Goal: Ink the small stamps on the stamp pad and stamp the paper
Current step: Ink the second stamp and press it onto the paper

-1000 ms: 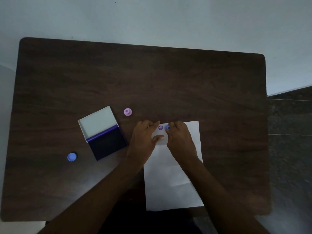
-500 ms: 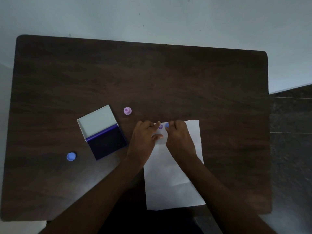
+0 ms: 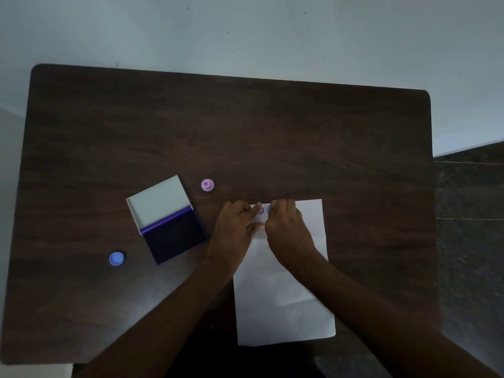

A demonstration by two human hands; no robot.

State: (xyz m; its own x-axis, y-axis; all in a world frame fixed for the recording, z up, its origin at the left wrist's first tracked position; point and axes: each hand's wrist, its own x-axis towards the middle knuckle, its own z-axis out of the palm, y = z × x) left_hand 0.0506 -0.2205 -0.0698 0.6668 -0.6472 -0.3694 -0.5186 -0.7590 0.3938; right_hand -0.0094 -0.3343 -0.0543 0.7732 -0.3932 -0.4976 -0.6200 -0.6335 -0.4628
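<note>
A white paper sheet (image 3: pixel 283 296) lies on the dark wooden table (image 3: pixel 245 137). Near its top edge sits a purple stamped mark (image 3: pixel 261 210). My right hand (image 3: pixel 286 227) is closed over a small blue stamp (image 3: pixel 269 209), held down on the paper just right of the mark; only a sliver of the stamp shows. My left hand (image 3: pixel 234 230) rests flat on the paper's top left corner, fingertips beside the mark. The open stamp pad (image 3: pixel 174 238), with its white lid (image 3: pixel 159 203) folded back, lies left of my hands.
A pink stamp (image 3: pixel 207 184) stands above and between the pad and the paper. A round blue piece (image 3: pixel 116 258) lies left of the pad. The table's far edge meets a pale wall, with dark floor at the right.
My hands have barely moved. My right fingers now cover more of the blue stamp.
</note>
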